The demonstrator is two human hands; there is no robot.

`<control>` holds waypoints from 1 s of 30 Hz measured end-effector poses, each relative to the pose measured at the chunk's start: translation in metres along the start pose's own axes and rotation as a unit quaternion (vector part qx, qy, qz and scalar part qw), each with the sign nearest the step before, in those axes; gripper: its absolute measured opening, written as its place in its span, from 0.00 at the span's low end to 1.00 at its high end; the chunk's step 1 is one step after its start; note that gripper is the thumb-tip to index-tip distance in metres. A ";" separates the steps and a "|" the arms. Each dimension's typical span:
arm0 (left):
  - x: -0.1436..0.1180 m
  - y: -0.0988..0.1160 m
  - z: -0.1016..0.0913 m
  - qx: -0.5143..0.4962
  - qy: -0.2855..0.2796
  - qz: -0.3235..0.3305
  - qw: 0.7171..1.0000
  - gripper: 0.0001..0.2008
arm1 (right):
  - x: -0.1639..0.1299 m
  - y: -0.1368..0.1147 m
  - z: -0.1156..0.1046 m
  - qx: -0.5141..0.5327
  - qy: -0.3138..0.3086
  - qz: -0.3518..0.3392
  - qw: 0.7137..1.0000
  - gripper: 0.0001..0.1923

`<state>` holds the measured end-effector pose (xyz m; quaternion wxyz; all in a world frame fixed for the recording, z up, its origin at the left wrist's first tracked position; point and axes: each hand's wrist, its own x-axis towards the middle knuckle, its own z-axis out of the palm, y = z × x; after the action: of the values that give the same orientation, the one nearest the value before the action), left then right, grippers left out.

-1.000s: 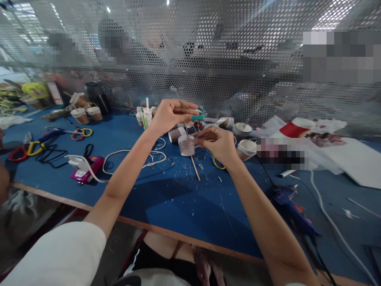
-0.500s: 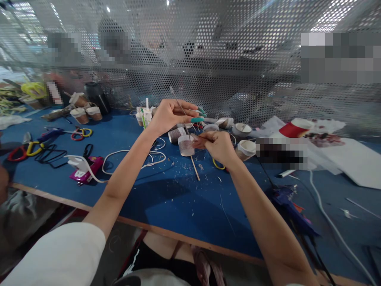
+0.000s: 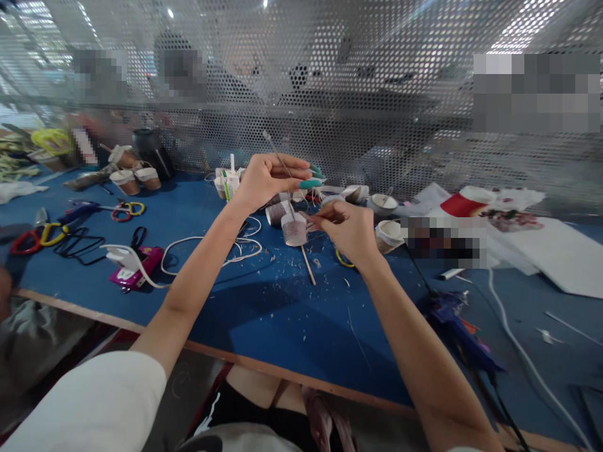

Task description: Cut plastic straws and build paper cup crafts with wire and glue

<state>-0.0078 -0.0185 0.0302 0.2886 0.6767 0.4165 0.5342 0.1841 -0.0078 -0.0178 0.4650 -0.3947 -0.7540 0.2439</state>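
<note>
My left hand [image 3: 266, 179] is raised over the blue table [image 3: 264, 307] and pinches a thin stick [image 3: 276, 152] that slants up and to the left. A small paper cup [image 3: 294, 230] sits on the lower part of that stick, just below the hand. My right hand [image 3: 347, 231] is to the right of the cup, fingers closed on a thin brown strip [image 3: 319, 216] that reaches toward the cup. A wooden skewer [image 3: 308, 265] lies on the table under the cup.
Scissors [image 3: 128, 209] and a pink device with a white cable [image 3: 134, 263] lie at the left. More paper cups [image 3: 382, 204] stand behind my hands. A blue glue gun [image 3: 459, 326] lies at the right. A perforated metal screen [image 3: 358, 81] closes the far side; people sit behind it.
My hands and the cup have shifted only slightly; the right hand moved a little nearer the cup and back while working the strip.
</note>
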 end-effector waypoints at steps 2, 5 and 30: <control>-0.001 0.002 0.001 0.003 0.002 0.001 1.000 0.17 | 0.000 0.001 0.001 0.002 -0.021 0.002 1.000 0.10; -0.002 0.001 0.000 0.007 -0.006 0.002 1.000 0.18 | 0.002 0.003 0.003 0.057 -0.081 0.023 0.995 0.09; -0.003 0.002 0.003 -0.008 -0.032 0.005 0.999 0.18 | 0.008 0.005 0.001 0.217 -0.193 0.107 0.951 0.23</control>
<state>-0.0046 -0.0219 0.0299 0.3045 0.6929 0.3994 0.5174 0.1828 0.0018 -0.0172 0.3566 -0.3079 -0.7117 0.5210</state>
